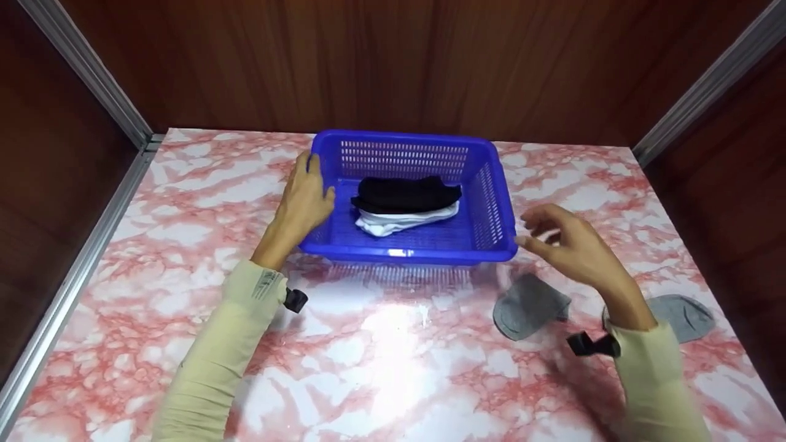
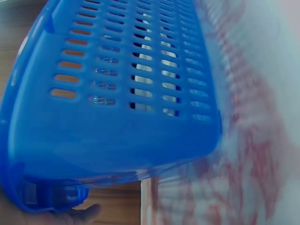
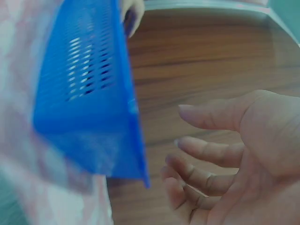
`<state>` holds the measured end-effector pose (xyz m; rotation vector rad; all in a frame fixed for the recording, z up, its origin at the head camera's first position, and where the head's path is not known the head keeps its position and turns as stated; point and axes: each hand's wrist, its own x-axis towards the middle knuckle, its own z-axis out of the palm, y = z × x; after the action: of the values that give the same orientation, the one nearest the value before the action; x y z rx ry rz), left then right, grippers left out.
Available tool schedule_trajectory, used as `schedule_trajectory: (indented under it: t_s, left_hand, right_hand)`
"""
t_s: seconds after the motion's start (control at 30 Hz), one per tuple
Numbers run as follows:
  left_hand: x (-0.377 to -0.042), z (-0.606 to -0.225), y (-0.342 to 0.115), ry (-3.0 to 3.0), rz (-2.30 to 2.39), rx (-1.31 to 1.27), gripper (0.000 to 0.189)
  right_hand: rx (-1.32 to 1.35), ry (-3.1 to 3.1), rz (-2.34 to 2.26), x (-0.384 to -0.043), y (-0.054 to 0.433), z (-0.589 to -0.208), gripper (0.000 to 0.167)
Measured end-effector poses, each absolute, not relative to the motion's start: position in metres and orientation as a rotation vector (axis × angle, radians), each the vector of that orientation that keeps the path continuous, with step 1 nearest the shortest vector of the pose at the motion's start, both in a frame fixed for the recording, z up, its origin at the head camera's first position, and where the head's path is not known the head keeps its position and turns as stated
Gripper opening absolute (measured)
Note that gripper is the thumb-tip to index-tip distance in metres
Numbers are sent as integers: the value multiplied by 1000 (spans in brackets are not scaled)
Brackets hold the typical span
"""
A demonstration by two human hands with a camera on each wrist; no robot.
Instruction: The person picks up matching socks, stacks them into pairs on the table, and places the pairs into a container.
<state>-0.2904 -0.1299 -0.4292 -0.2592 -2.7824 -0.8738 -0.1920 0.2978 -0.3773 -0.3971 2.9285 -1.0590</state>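
Observation:
A blue plastic basket point(image 1: 424, 254) with slotted walls stands toward the back of the table in the head view. Inside it, a folded black cloth point(image 1: 405, 196) lies on top of folded white cloth point(image 1: 399, 224). My left hand point(image 1: 299, 202) grips the basket's left rim, its fingers over the outer edge and the thumb on the inner side. Beside the right front corner is my right hand point(image 1: 571, 245), fingers loosely bent and holding nothing. The right wrist view shows a gap between that hand point(image 3: 234, 159) and the basket point(image 3: 84, 108).
One grey sock point(image 1: 531, 307) lies flat on the table in front of the basket's right corner. Another grey piece point(image 1: 683, 316), partly hidden by the right wrist, lies farther right. Brown wood-grain panels point(image 1: 405, 67) enclose the back and sides of the marbled red-white table point(image 1: 344, 380).

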Motion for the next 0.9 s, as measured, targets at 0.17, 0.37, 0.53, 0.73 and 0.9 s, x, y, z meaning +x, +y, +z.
schedule_trajectory:
  t_s: [0.17,0.37,0.53,0.73,0.9]
  left_hand:
    - [-290,-432,-132,-2775,-959,-229,69]
    - [-290,-431,-130,-2778,-968,-211,71]
    - [-290,-431,-128,-2791,-978,-206,73]
    - [-290,-432,-129,-2776,-965,-197,71]
    - [-290,-433,-131,-2772,-959,-188,70]
  right_hand:
    - [-349,2914,-991,-178,319,-406,48]
    - [-304,2857,-839,-166,345,-440,51]
    - [-252,2840,-781,-159,357,-457,45]
    - [-247,2873,-760,-157,348,-463,37]
    - [-236,2825,-802,-155,329,-462,19]
